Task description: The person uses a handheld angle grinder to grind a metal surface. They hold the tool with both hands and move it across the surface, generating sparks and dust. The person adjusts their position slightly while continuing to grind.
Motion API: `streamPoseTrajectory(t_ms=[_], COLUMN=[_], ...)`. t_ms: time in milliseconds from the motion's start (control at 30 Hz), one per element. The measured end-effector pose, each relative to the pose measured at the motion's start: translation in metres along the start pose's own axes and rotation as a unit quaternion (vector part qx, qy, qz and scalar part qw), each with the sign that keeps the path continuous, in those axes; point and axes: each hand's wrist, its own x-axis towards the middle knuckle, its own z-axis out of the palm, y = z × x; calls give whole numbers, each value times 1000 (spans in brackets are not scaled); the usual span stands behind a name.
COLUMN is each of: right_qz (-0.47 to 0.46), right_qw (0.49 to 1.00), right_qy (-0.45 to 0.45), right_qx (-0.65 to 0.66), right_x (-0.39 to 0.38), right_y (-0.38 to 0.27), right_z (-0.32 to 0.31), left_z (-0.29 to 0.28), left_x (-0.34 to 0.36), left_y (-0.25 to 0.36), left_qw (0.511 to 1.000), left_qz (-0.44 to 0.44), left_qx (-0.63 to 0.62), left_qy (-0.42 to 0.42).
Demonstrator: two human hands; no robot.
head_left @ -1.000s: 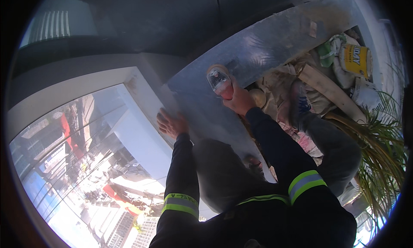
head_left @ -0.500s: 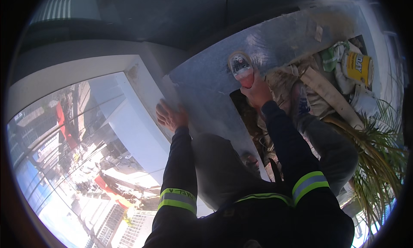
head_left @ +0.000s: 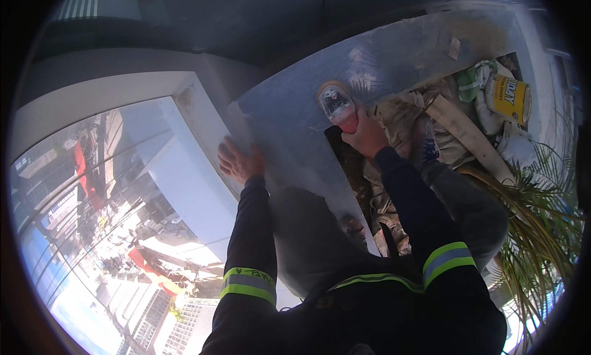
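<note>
My right hand (head_left: 368,135) is wrapped round the red handle of a power sander (head_left: 337,104). The sander's head is dusty grey and black, with a tan rim showing at its far side. It lies against the dusty grey-blue slab (head_left: 277,136), just beyond the corner of a cut-out opening. Whether the disc is turning, I cannot tell. My left hand (head_left: 242,162) is empty, with fingers apart. It rests at the slab's left edge, beside the pale frame of a window-like opening.
Right of my right arm, the opening holds crumpled brown sacks (head_left: 397,118), a plank (head_left: 468,136), a yellow can (head_left: 509,99) and a white bucket (head_left: 516,144). Palm fronds (head_left: 538,219) hang at lower right. At left, a pane (head_left: 111,201) shows a bright street and buildings.
The sander and my right hand have moved a little left and toward me over the slab, and the sander has tilted slightly. My left hand stays at the edge. The view has shifted slightly.
</note>
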Motion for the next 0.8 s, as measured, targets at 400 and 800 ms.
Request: streamPoseTrajectory(t_ms=[400,800], right_qz=[27,20], right_qw=[999,999], right_qy=[-30,-6], right_qx=[4,47], right_x=[-3,17], right_y=[3,-8], right_z=[-8,-5], left_z=[2,-1], left_x=[1,1], left_y=[-1,1], left_qw=[1000,1000], left_qz=[7,-2], left_qx=[1,-10], left_qy=[1,-10])
